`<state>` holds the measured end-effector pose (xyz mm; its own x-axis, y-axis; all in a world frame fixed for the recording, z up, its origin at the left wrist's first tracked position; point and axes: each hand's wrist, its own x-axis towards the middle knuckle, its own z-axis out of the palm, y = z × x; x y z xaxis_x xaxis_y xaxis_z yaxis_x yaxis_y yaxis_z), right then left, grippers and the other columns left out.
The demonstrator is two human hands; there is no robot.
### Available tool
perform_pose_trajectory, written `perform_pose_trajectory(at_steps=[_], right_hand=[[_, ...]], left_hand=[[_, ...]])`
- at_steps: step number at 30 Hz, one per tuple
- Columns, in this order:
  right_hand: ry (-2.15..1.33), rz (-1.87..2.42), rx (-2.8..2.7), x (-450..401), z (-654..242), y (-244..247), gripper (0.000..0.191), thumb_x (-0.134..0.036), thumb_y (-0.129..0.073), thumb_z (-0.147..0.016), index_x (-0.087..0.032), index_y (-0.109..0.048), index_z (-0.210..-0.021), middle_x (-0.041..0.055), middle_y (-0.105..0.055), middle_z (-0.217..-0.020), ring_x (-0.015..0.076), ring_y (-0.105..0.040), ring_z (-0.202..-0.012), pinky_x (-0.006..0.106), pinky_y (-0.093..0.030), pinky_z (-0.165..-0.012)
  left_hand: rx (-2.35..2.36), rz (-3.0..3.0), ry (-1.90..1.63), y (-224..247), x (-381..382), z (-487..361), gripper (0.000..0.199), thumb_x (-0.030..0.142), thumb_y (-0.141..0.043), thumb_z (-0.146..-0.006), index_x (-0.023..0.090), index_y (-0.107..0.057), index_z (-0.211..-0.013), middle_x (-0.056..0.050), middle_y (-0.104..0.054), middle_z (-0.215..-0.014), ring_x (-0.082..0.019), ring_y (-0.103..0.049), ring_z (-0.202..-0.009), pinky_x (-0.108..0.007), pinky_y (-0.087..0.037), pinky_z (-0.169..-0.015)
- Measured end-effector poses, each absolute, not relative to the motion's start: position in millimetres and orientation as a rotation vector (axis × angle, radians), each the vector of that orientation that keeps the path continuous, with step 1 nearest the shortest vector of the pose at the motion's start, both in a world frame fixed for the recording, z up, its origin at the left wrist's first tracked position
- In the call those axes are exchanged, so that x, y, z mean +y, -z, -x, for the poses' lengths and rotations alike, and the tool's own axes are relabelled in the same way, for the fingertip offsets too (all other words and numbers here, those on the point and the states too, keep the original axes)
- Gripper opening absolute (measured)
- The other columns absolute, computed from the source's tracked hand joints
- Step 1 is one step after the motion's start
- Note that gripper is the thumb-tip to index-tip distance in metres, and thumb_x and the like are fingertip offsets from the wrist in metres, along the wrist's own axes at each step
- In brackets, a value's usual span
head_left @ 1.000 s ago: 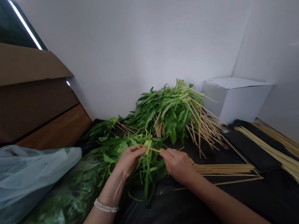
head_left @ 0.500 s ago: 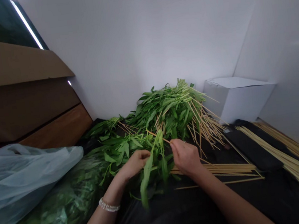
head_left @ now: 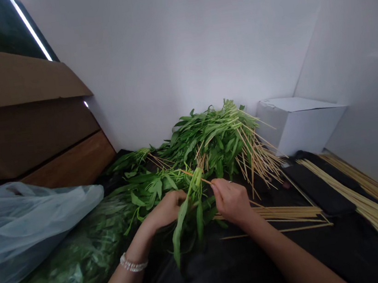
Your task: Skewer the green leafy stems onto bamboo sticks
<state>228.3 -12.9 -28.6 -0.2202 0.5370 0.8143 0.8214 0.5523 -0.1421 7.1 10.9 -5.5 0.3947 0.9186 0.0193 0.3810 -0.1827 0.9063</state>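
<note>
My right hand [head_left: 232, 200] is closed around one end of a thin wooden skewer [head_left: 206, 180], which points up and to the left. Leafy green stalks [head_left: 197, 177] are threaded on this skewer, and their long leaves hang down between my hands. My left hand [head_left: 168, 208], with a beaded bracelet on the wrist, has its fingers curled against the hanging greens; the leaves partly cover the fingertips. Just behind it lies a loose heap of leafy greens [head_left: 153, 185]. Under my right wrist, several bare skewers [head_left: 289, 212] rest on the black covering.
Against the wall is a large pile of skewered greens [head_left: 209, 134]. A white box [head_left: 306, 121], a black flat object [head_left: 320, 189] and skewer bundles [head_left: 365, 206] are at right. At left are a clear plastic bag [head_left: 33, 227], bagged greens [head_left: 72, 263] and a cardboard box [head_left: 27, 130].
Both hands have shifted slightly left and a little down, with the skewer and its hanging greens moving along. My right hand keeps its hold on the skewer.
</note>
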Motion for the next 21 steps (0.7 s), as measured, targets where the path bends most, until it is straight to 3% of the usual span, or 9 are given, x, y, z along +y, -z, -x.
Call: perform_pose_trajectory(at_steps=[3, 7, 21], right_hand=[[0.399, 1.099, -1.898, -13, -228, 29, 0.03, -0.022, -0.034, -0.099, -0.015, -0.062, -0.088, 0.0032, -0.062, -0.072, 0.0122, -0.056, -0.063, 0.025, -0.035, -0.061], [0.4, 1.101, -1.929, -13, -227, 29, 0.03, -0.022, -0.035, -0.099, -0.015, -0.063, -0.09, 0.0029, -0.062, -0.072, 0.0122, -0.056, -0.064, 0.025, -0.036, -0.061], [0.473, 1.16, -2.04, -11, -226, 35, 0.026, -0.017, -0.04, -0.094, -0.017, -0.065, -0.102, 0.0016, -0.062, -0.072, 0.013, -0.055, -0.063, 0.026, -0.032, -0.06]], left_hand=[[1.144, -1.61, -0.895, 1, 18, -6, 0.02, 0.037, -0.072, -0.07, 0.017, -0.074, -0.075, -0.004, -0.072, -0.075, -0.02, -0.062, -0.068, -0.026, -0.045, -0.064], [1.076, -1.209, -1.174, -4, 24, -2, 0.032, 0.041, -0.076, -0.069, 0.017, -0.073, -0.089, -0.008, -0.075, -0.089, -0.019, -0.066, -0.08, -0.027, -0.048, -0.075], [0.958, -0.926, -1.233, -8, 23, -3, 0.033, 0.035, -0.087, -0.059, 0.015, -0.076, -0.082, -0.005, -0.074, -0.082, -0.011, -0.064, -0.074, -0.018, -0.047, -0.067]])
